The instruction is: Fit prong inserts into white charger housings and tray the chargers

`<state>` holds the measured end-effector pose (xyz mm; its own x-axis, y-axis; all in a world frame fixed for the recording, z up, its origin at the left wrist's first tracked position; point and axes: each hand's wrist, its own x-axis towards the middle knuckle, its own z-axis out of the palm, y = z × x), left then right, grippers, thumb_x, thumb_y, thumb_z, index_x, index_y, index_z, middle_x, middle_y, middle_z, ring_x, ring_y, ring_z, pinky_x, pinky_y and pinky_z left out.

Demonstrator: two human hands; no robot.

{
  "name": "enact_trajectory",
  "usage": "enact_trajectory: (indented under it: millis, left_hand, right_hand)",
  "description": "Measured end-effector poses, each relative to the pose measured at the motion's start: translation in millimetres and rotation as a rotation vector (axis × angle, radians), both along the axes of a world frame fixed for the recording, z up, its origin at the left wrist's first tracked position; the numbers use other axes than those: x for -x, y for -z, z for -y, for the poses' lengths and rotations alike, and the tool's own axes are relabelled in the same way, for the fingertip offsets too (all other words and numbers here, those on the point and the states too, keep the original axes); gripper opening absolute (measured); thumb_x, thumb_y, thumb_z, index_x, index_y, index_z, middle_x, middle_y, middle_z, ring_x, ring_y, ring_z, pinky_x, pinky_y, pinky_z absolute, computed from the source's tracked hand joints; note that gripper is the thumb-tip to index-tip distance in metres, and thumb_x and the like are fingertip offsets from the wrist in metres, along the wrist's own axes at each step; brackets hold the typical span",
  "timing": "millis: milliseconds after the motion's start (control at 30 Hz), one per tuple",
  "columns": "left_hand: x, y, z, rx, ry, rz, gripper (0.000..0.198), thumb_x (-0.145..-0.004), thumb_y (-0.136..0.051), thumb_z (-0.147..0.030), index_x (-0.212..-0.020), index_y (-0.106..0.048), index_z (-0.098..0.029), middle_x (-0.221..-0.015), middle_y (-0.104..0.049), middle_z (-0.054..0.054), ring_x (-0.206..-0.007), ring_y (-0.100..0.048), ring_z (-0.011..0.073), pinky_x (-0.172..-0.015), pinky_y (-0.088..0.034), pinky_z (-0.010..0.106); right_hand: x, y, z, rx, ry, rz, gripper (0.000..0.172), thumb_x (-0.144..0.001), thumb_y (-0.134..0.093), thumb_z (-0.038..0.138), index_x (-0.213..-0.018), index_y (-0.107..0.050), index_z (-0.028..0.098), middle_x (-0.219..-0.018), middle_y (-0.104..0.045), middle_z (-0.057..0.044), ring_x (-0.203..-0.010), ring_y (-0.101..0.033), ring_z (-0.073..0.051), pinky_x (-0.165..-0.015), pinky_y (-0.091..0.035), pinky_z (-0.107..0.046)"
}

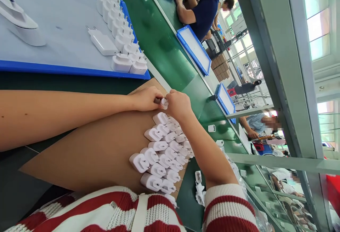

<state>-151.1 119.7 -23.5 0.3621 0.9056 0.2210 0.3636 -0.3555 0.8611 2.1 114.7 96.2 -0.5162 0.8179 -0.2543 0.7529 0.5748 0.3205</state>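
My left hand (148, 98) and my right hand (179, 105) meet above the far end of a brown cardboard sheet (103, 147). Between them is a small white plug charger (164, 103), mostly covered by fingers. The left thumb and fingers pinch it from one side. On its other side the right hand is closed, with its fingertips partly hidden. Just below the hands, several white two-pin plug chargers (159, 146) stand packed in rows on the cardboard, pins up.
A blue-edged tray (66, 67) at upper left holds a row of chargers (123, 35), one lying charger (103, 42) and a white device (22, 21). Loose white pieces (199, 187) lie on the green bench right of my forearm. Co-workers (204, 11) sit across the line.
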Motion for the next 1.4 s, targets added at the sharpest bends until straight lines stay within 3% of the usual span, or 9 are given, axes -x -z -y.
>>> enact_trajectory:
  millis: [200,400,567,800,1167,1400]
  left_hand:
    - [-0.9,-6.1,2.3,0.02,0.038,-0.057,0.036,-0.079,-0.069,-0.054,-0.095,-0.082,-0.025,-0.091,-0.079,0.003,-0.089,-0.067,0.0259,-0.071,-0.042,0.032]
    - [-2.5,-1.7,1.5,-0.019,0.019,-0.064,0.034,-0.078,-0.067,-0.056,-0.073,-0.071,-0.023,-0.076,-0.072,0.004,-0.086,-0.063,0.0262,-0.071,-0.041,0.033]
    - [-3.5,-0.2,0.3,-0.037,0.009,-0.043,0.029,-0.077,-0.067,-0.052,-0.073,-0.071,-0.023,-0.075,-0.07,0.004,-0.088,-0.061,0.0262,-0.075,-0.041,0.033]
    - [-3.2,-3.6,2.4,-0.029,0.044,-0.017,0.031,-0.079,-0.064,-0.051,-0.07,-0.068,-0.022,-0.073,-0.069,0.003,-0.076,-0.059,0.0224,-0.071,-0.038,0.033]
    - [-2.8,-4.4,2.6,-0.008,0.017,-0.029,0.026,-0.078,-0.068,-0.047,-0.074,-0.072,-0.022,-0.075,-0.071,0.004,-0.079,-0.062,0.0236,-0.069,-0.039,0.033]
    - [-2.4,-3.8,2.6,-0.013,0.026,-0.013,0.026,-0.076,-0.069,-0.044,-0.066,-0.063,-0.02,-0.07,-0.067,0.004,-0.076,-0.06,0.0225,-0.068,-0.037,0.032]
  right_hand:
    - [-18.9,1.1,-0.6,0.02,0.156,-0.126,0.019,-0.085,-0.058,0.008,-0.091,-0.073,0.019,-0.095,-0.065,-0.004,-0.082,-0.058,-0.019,-0.063,-0.033,-0.029]
    - [-19.8,6.0,14.0,-0.094,0.132,-0.184,0.028,-0.085,-0.052,0.004,-0.098,-0.072,0.019,-0.101,-0.06,-0.006,-0.086,-0.056,-0.021,-0.065,-0.033,-0.03]
    - [-21.8,5.2,5.4,-0.052,0.123,-0.187,0.032,-0.083,-0.053,0.003,-0.101,-0.073,0.02,-0.097,-0.058,-0.005,-0.085,-0.055,-0.02,-0.066,-0.034,-0.029]
    - [-14.2,8.9,7.1,-0.024,0.04,-0.112,0.021,-0.085,-0.056,0.005,-0.087,-0.07,0.02,-0.096,-0.06,-0.005,-0.089,-0.057,-0.019,-0.067,-0.033,-0.028]
    - [-22.8,3.0,4.4,-0.041,0.096,-0.159,0.026,-0.081,-0.054,0.0,-0.09,-0.072,0.018,-0.094,-0.059,-0.005,-0.083,-0.055,-0.019,-0.064,-0.031,-0.029]
    - [-11.2,3.5,3.8,-0.022,0.073,-0.1,0.025,-0.083,-0.056,0.001,-0.088,-0.073,0.019,-0.095,-0.061,-0.006,-0.083,-0.056,-0.02,-0.063,-0.03,-0.03]
